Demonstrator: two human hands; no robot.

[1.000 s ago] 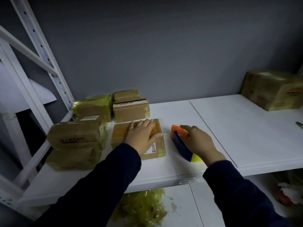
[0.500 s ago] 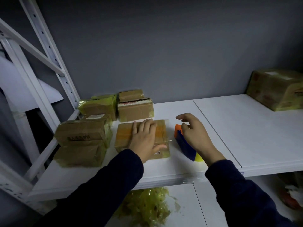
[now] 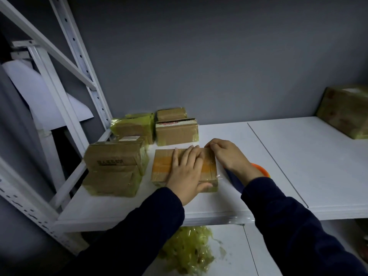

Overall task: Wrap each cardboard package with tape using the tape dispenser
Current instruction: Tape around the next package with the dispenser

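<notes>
Brown cardboard, flat and rectangular: the package [image 3: 161,170] lies near the front edge of the white shelf board [image 3: 308,156]. An orange band runs across its top and glossy clear tape [image 3: 208,172] covers its right end. The left hand [image 3: 185,174] rests flat on the package, fingers straight and pressing down. The right hand [image 3: 227,154] is curled at the package's far right corner, fingertips pinching the clear tape there. Its wrist hides most of the orange and blue plastic tape dispenser [image 3: 259,169], which sits just beside the package on the right.

To the left, two taped cardboard boxes [image 3: 115,158] are stacked. Behind them are a box wrapped in yellowish film [image 3: 133,128] and a pair of small brown boxes [image 3: 176,134] against the matt grey wall [image 3: 199,56]. A larger taped carton [image 3: 346,112] stands well apart at the far right. Crumpled yellowish tape scraps [image 3: 187,250] are heaped on the lower shelf, and a white perforated metal upright [image 3: 79,56] rises at the left.
</notes>
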